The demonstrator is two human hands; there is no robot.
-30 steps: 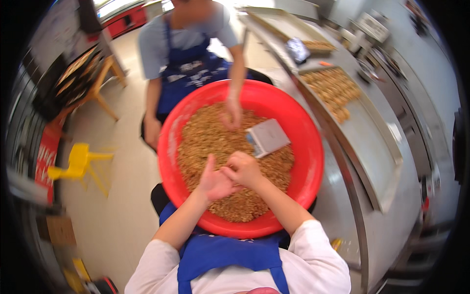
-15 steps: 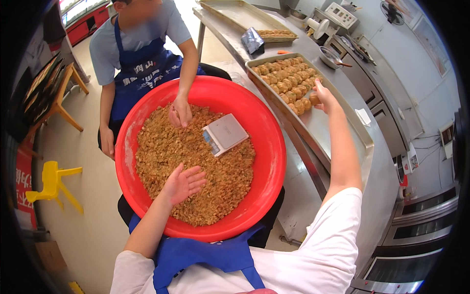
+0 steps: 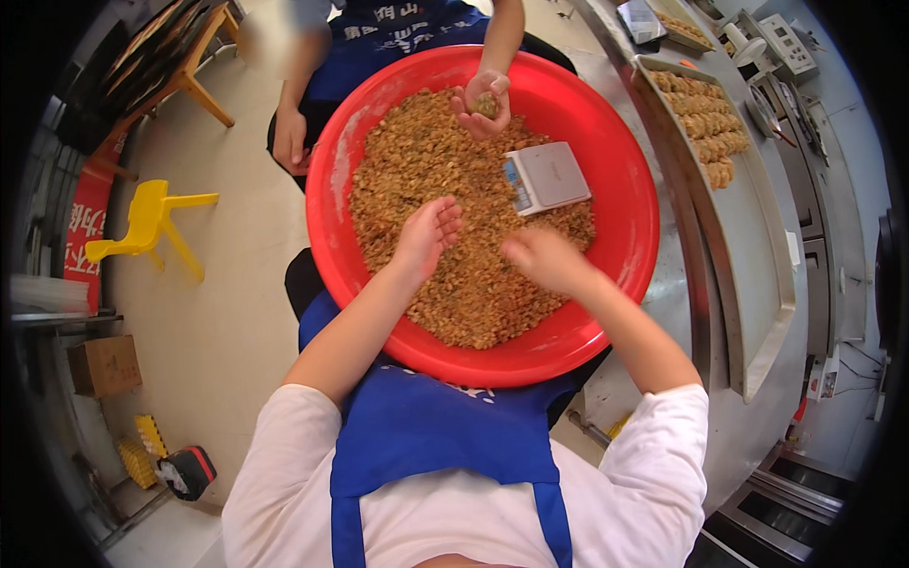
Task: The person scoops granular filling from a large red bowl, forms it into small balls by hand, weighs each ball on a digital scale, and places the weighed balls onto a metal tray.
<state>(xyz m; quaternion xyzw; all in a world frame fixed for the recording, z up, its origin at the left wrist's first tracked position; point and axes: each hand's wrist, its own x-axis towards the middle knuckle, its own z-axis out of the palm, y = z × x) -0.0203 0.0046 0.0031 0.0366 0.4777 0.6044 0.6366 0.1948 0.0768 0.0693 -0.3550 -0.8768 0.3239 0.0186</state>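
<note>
A large red basin holds a crumbly golden-brown mixture with green flecks. My left hand is over the mixture, palm turned inward, fingers apart and slightly bent, with nothing in it. Opposite it my right hand hovers near the basin's right side, blurred, its fingers partly hidden behind its back. Just beyond that hand a small white digital scale rests on the mixture. Across the basin a co-worker's hand holds a greenish-brown ball on its upturned palm.
On the metal table at right lies a long baking tray with rows of formed balls at its far end. A foil-like packet and a metal bowl are farther back. At left stand a yellow chair and a cardboard box.
My right hand has left the tray, where it held a ball, and come back over the basin. The co-worker's palm now shows a ball. The view has shifted, placing the basin farther right.
</note>
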